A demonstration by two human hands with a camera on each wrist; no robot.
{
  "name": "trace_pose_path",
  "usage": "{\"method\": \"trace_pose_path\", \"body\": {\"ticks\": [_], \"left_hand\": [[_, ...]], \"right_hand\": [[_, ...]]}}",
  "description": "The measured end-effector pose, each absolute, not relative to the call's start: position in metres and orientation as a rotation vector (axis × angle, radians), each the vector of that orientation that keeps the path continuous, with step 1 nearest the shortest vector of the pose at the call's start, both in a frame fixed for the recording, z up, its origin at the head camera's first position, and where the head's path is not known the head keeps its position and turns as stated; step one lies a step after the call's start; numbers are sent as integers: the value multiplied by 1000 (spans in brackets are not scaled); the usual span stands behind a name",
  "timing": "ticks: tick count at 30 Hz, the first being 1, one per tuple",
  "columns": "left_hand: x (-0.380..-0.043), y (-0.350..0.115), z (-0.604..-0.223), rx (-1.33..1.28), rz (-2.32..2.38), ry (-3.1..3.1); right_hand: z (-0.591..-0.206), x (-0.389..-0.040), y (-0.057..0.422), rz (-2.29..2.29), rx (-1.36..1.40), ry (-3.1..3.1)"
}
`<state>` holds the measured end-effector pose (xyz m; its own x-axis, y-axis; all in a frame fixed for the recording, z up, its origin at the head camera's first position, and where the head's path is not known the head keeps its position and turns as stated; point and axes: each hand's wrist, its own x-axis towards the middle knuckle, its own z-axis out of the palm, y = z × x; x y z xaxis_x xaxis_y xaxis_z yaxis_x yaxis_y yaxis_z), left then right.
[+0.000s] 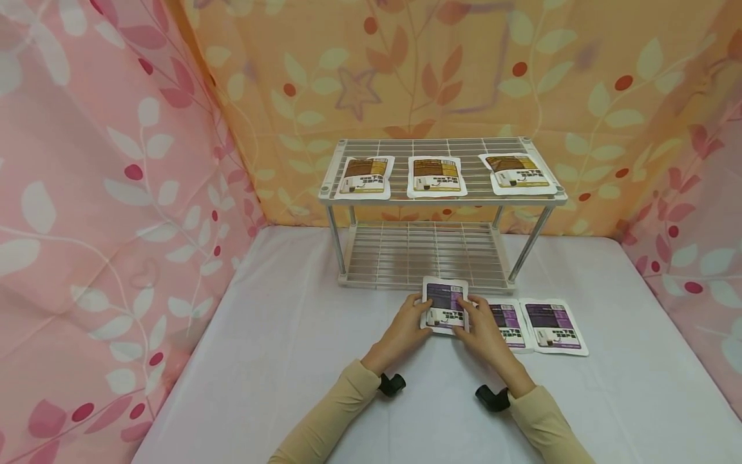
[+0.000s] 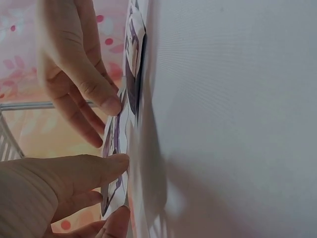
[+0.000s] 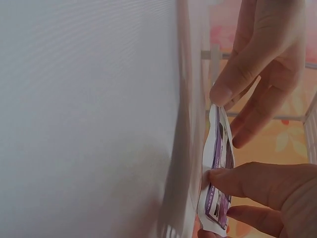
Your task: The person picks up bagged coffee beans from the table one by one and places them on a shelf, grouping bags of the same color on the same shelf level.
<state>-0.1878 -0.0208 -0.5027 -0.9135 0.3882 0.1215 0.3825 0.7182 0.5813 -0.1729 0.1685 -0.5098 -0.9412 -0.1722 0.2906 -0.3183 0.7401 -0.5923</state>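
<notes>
A white-edged packet (image 1: 445, 303) with a purple label is held between both hands, just in front of the rack. My left hand (image 1: 406, 327) grips its left edge, thumb at the near end and fingertips over the label. On the opposite edge, my right hand (image 1: 485, 330) holds it in the same way. Both wrist views show the packet (image 3: 218, 153) from the side, close over the white tabletop, with thumb and fingers about its edges. Two more purple-labelled packets, a nearer one (image 1: 510, 325) and an outer one (image 1: 555, 327), lie side by side right of my right hand.
Behind the hands stands a two-tier white wire rack (image 1: 400, 248) with metal legs. On its top shelf lie three brown-and-yellow packets, at left (image 1: 365, 177), middle (image 1: 436, 177) and right (image 1: 518, 174). Floral curtains (image 1: 452, 77) enclose the white-covered table (image 1: 278, 361).
</notes>
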Motion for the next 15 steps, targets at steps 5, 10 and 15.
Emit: {"method": "trace_pose_path", "body": {"ticks": [5, 10, 15], "left_hand": [[-188, -25, -502, 625, 1010, 2887], [-190, -28, -502, 589, 1015, 2880], [-192, -32, -504, 586, 1002, 2924]], "right_hand": [[-510, -176, 165, 1019, 428, -2702], [-508, -180, 161, 1034, 471, -2674], [-509, -183, 156, 1017, 498, -2643]]}}
